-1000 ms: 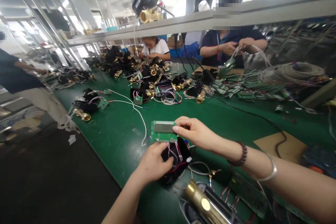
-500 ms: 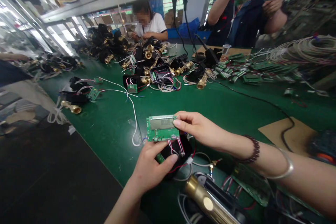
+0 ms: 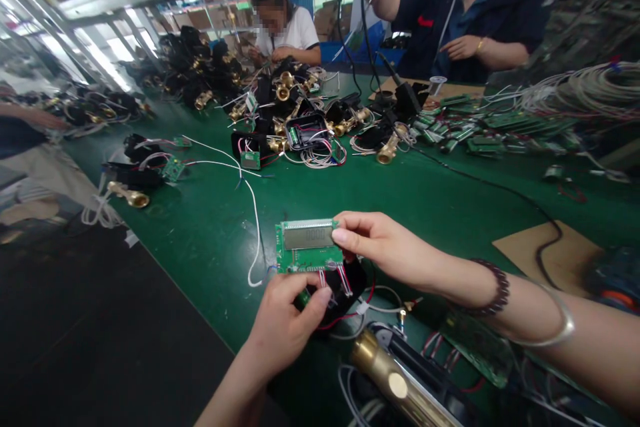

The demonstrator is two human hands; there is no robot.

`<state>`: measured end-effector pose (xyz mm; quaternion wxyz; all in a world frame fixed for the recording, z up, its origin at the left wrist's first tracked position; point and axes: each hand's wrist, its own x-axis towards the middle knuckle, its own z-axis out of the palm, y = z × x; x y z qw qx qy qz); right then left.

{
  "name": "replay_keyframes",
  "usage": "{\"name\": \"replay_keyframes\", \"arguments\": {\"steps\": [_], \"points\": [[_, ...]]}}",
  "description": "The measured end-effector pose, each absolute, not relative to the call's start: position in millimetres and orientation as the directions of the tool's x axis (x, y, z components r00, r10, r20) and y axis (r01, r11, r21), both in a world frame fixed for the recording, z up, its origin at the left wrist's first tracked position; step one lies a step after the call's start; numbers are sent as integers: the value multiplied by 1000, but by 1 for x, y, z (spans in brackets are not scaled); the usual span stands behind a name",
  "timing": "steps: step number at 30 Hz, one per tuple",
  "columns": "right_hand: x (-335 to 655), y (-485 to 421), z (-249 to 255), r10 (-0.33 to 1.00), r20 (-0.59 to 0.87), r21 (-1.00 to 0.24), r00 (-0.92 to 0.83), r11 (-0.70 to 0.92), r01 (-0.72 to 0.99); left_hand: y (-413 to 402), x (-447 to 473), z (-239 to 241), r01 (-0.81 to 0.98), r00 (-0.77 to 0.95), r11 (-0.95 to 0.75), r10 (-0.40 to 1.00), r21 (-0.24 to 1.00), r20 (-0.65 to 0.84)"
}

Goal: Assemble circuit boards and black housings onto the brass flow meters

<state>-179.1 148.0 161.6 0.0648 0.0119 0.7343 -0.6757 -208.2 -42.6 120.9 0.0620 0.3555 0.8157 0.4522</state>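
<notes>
A green circuit board with a grey display showing faint digits is tilted up toward me. My right hand pinches its upper right edge between thumb and fingers. Below the board, my left hand has thumb and index finger closed on thin wires that run down from the board's lower edge. Behind those fingers lies a black housing, partly hidden by the hands and board. A white cable leads away from the board's left side. Close to me on the right lies a brass pipe body.
Brass fittings with black housings and coiled wires cover the far bench. Green boards are heaped at right, near a cardboard sheet crossed by a black cable. Two co-workers are across the bench; a person's arm shows at left.
My left thumb and index finger have drawn together at the wires. The right hand keeps the board nearly in place. The co-worker at back right has lowered one hand and raised a wire with the other.
</notes>
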Motion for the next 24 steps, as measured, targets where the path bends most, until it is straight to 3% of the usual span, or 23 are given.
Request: {"name": "replay_keyframes", "arguments": {"steps": [4, 8, 14, 17, 20, 24], "points": [[-179, 148, 157, -83, -133, -989, -988, 72, 127, -41, -207, 115, 641, -704, 393, 644, 659, 301], [-177, 150, 148, -64, -80, -984, -995, 165, 68, -38, -204, 107, 734, -661, 444, 642, 514, 389], [-180, 158, 147, -20, -23, -986, -1000, 165, 19, -55, -200, 103, 862, -491, 333, 736, 382, 467], [-184, 160, 143, 19, -160, -987, -987, 9, 160, -65, -204, 97, 818, -555, 374, 714, 437, 427], [-185, 157, 137, -121, -307, -943, -944, -94, 318, -66, -214, 90, 742, -645, 404, 649, 535, 404], [-185, 144, 133, -120, -280, -947, -952, -128, 295, -57, -227, 88, 695, -683, 369, 606, 617, 408]]}}
